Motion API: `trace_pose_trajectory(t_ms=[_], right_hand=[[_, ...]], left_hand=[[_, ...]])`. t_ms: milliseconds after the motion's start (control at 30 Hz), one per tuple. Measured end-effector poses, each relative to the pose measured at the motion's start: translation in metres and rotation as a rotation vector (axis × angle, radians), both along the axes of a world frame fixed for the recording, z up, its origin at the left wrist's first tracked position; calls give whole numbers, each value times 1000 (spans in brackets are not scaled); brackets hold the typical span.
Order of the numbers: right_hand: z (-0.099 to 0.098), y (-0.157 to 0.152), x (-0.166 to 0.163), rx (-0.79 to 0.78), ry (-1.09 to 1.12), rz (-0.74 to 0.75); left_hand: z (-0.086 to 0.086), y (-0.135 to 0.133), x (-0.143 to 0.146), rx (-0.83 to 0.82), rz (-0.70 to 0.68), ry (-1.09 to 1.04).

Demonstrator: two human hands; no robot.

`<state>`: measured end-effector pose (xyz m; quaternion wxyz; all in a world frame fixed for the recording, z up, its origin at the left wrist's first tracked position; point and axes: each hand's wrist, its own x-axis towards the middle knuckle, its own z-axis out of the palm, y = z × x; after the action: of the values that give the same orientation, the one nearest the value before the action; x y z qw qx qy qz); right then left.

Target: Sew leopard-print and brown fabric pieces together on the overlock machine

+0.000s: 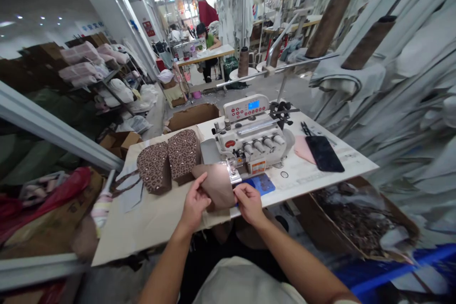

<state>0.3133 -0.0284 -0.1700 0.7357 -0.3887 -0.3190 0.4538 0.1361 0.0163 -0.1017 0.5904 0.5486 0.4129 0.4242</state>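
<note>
A plain brown fabric piece [218,184] lies on the table in front of the white overlock sewing machine [251,140], its far edge under the lit needle area. My left hand [194,204] pinches the piece's left edge, thumb on top. My right hand [249,202] has its fingers closed on the piece's right edge beside a blue plate [261,183]. Two stacks of leopard-print fabric pieces [169,159] stand just left of the machine.
A black phone [324,153] and pink fabric lie right of the machine. Thread cones [329,21] stand on a rack behind. A cardboard box of scraps [356,218] sits at the right, and other boxes at the left. Another person works at a far table [206,52].
</note>
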Motion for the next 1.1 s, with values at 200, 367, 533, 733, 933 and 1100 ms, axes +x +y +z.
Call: trace_pose_trajectory(t_ms=[200, 367, 533, 733, 933, 1100], right_hand=[[8, -11, 2, 25, -46, -142], [39, -69, 24, 90, -268, 257], [42, -104, 41, -3, -417, 899], [-13, -129, 63, -322, 76, 215], [-59, -184, 96, -728, 229, 151], [-73, -184, 116, -752, 155, 52]], left_hand=[[6, -15, -11, 507, 137, 388], [9, -51, 4, 701, -51, 454], [24, -73, 67, 756, -549, 469], [15, -82, 88, 551, -524, 397], [-41, -116, 42, -377, -821, 497], [-67, -113, 33, -75, -702, 580]])
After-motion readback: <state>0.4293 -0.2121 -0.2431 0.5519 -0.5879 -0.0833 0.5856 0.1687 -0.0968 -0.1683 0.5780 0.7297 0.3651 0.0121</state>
